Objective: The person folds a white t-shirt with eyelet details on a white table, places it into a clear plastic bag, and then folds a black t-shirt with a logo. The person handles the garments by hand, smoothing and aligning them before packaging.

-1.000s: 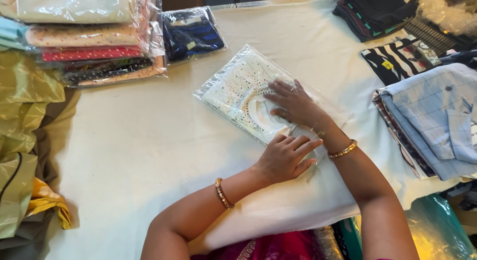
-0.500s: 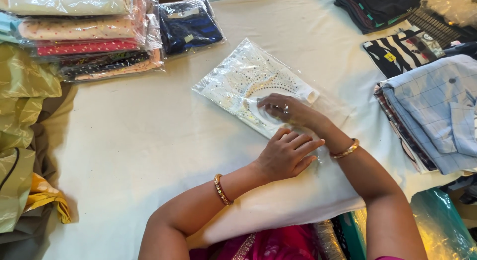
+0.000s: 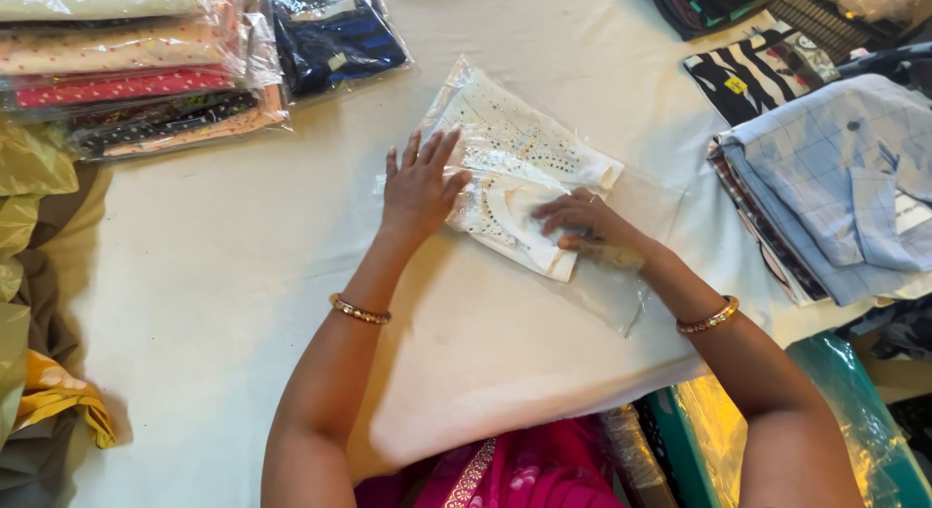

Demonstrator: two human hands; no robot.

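Observation:
A folded white embroidered garment lies in a clear plastic bag on the white table. My left hand rests flat on the garment's left edge, fingers spread. My right hand presses on the garment's near end, where the bag's open mouth trails loose toward me. Both wrists wear gold bangles.
A stack of bagged folded garments and a dark blue bagged one sit at the far left. Folded checked shirts and a black-and-white striped garment lie on the right. Yellow-green cloth hangs at the left edge.
My left hand moved from the near side onto the garment's left edge and spread flat. My right hand slid toward the garment's near end. The bagged garment now lies closer to me.

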